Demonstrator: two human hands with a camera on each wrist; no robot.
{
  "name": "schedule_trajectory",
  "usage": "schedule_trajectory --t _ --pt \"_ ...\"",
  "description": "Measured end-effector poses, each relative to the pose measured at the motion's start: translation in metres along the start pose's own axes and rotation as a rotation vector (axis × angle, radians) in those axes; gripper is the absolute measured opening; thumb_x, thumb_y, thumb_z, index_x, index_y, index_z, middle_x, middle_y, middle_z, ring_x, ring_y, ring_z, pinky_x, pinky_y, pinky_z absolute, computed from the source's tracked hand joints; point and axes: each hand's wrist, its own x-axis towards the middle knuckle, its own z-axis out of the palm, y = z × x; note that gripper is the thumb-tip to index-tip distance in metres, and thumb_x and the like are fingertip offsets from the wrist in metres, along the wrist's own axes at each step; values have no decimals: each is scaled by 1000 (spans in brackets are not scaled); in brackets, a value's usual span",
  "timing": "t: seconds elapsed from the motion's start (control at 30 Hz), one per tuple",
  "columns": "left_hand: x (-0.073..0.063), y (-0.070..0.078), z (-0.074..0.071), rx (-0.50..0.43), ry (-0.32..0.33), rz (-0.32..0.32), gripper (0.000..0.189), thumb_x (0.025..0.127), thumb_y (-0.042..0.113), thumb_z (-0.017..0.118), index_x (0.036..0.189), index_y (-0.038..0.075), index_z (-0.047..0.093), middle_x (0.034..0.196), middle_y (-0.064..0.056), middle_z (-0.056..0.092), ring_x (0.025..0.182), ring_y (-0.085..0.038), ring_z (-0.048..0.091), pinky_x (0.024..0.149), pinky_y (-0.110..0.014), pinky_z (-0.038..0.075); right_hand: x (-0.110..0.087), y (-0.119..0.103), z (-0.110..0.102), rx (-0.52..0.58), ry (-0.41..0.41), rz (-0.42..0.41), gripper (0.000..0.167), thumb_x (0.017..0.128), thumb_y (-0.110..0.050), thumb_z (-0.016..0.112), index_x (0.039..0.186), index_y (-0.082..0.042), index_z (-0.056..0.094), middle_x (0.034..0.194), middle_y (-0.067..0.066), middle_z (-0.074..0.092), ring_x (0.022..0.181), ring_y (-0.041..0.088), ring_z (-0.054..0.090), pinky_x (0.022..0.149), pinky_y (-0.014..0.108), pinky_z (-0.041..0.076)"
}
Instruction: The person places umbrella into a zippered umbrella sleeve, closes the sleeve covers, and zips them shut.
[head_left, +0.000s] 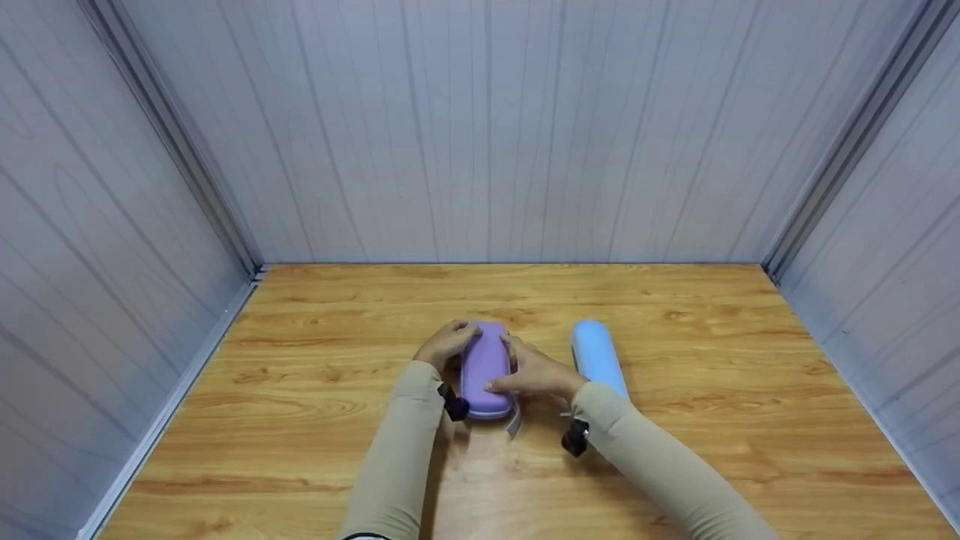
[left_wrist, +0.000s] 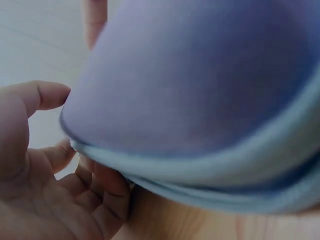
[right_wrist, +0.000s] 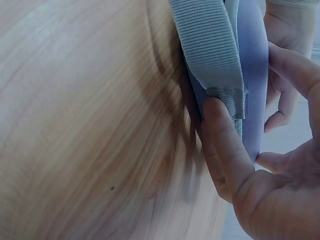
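Note:
A purple oblong hard-shell case (head_left: 485, 367) with a pale trim band lies lengthwise on the table between both hands. My left hand (head_left: 448, 343) holds its left side near the far end; in the left wrist view the fingers curl at the case's edge. From the other side my right hand (head_left: 534, 369) grips it, thumb on the top face. In the right wrist view those fingers touch the end of a grey ribbed strap (right_wrist: 212, 42) on the case's side. The case's underside is hidden.
To the right lies a similar light-blue case (head_left: 598, 356), its near end partly behind the right forearm. The wood-grain table (head_left: 300, 420) is bounded by a pale panel wall (head_left: 480, 150) at the back and by walls on both sides.

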Motion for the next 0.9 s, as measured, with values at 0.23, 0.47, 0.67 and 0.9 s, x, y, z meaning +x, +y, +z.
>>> schedule_trajectory --t 0.23,0.47,0.67,0.9 --pt "1 -1 0 -130 20 17 45 93 20 64 128 -6 56 109 -11 58 91 -20 55 81 -31 49 1 0 -2 -77 -11 16 112 83 -30 84 160 -3 7 151 28 35 117 29 56 98 40 48" --pt "-6 1 2 -120 95 -20 45 93 21 70 130 1 53 109 -12 55 81 -17 51 73 -30 46 2 1 -3 -29 -15 28 112 83 -26 83 160 -3 5 144 28 43 88 22 63 83 38 55" --pt "-12 -2 4 -93 72 -25 51 95 27 67 135 3 48 120 -15 57 89 -21 61 77 -34 52 2 1 -2 -33 -17 30 112 83 -27 83 160 -3 5 143 27 44 90 23 63 83 37 54" --pt "-22 -10 0 -29 29 -6 62 92 30 68 142 0 45 115 -13 57 79 -15 57 71 -28 50 2 2 -1 -6 -19 21 113 83 -25 83 160 -2 3 148 27 41 82 20 62 80 36 55"
